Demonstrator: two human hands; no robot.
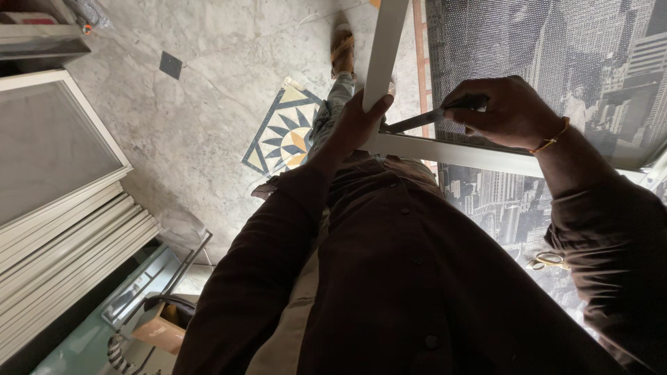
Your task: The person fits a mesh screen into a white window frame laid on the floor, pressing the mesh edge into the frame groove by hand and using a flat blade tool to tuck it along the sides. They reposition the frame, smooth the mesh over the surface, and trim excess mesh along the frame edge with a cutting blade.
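Left hand [358,125] grip closed on white frame [383,48] (corner), right hand [504,111] pinching dark tool [424,119] against it

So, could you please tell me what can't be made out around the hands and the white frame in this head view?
- Dark tool: its rear end is hidden inside the right hand.
- White frame: its top is cut off by the picture's edge.
- Left hand: its fingers are hidden behind the frame.
- Scissors: partly hidden by the sleeve.
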